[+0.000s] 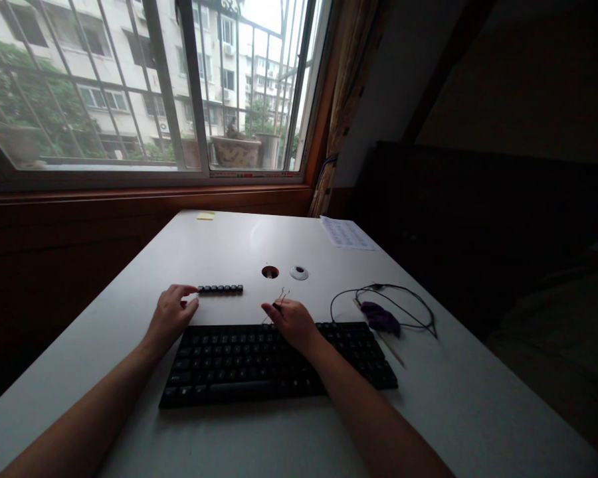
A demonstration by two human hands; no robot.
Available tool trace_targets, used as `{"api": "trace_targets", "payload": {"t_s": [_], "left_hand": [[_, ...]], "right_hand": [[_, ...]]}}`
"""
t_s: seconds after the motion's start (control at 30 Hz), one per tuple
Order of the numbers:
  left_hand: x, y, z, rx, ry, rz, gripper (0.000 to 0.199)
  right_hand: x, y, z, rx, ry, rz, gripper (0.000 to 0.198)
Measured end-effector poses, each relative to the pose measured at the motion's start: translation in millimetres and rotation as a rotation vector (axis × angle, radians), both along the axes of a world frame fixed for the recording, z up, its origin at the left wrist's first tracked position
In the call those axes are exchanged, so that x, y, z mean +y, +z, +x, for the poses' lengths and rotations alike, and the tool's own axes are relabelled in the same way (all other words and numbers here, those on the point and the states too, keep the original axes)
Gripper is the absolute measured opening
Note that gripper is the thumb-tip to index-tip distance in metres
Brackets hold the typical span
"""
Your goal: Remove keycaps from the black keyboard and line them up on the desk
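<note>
My left hand (172, 311) reaches to the left end of a straight row of black keycaps (222, 289) on the table. The index fingertip touches the end keycap, and the thumb is held apart below it. My right hand (294, 322) is closed around a wire keycap puller (282, 297), whose thin metal loops stick out past the fingers. Both hands are over the far side of a black keyboard (229, 362), which lies flat in front of me. The right hand and forearm hide part of its keys.
The white table (129, 372) has a round cable hole (270, 272) with its loose cover (299, 273) beside it. To the right lie a coiled black cable (423, 309), a purple cloth (380, 318) and a thin stick (393, 350). Printed paper (347, 233) and a yellow note (206, 216) lie farther back.
</note>
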State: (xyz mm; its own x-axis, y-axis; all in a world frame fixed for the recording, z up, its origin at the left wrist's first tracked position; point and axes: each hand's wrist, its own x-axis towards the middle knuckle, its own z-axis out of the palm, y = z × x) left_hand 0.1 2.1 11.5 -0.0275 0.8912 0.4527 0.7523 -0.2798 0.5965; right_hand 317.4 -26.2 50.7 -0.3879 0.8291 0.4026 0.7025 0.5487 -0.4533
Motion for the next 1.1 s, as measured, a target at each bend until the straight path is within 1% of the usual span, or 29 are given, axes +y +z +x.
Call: {"api": "trace_targets", "payload": {"t_s": [0.4,0.63,0.77,0.9,1.1], "left_hand": [[0.2,-0.2,0.7,-0.011,-0.008,0.006,0.029],[-2.0,3.3,2.7,-0.028,-0.022,0.006,0.028],[-5.9,9.2,5.3,-0.068,-0.041,0.024,0.025],[-13.2,18.7,12.4,-0.091,-0.080,0.081,0.021],[-25.1,27.8,23.1,-0.067,-0.162,0.152,0.016]], "right_hand": [[7.3,-5.6,1.6,0.052,-0.022,-0.069,0.057],[6.9,-5.3,2.6,0.110,0.006,-0.053,0.054],[5.9,-4.4,2.7,0.152,0.014,-0.069,0.053],[5.8,-3.7,2.7,0.164,0.008,-0.081,0.053],[7.2,-4.8,3.3,0.169,-0.002,-0.095,0.054]]}}
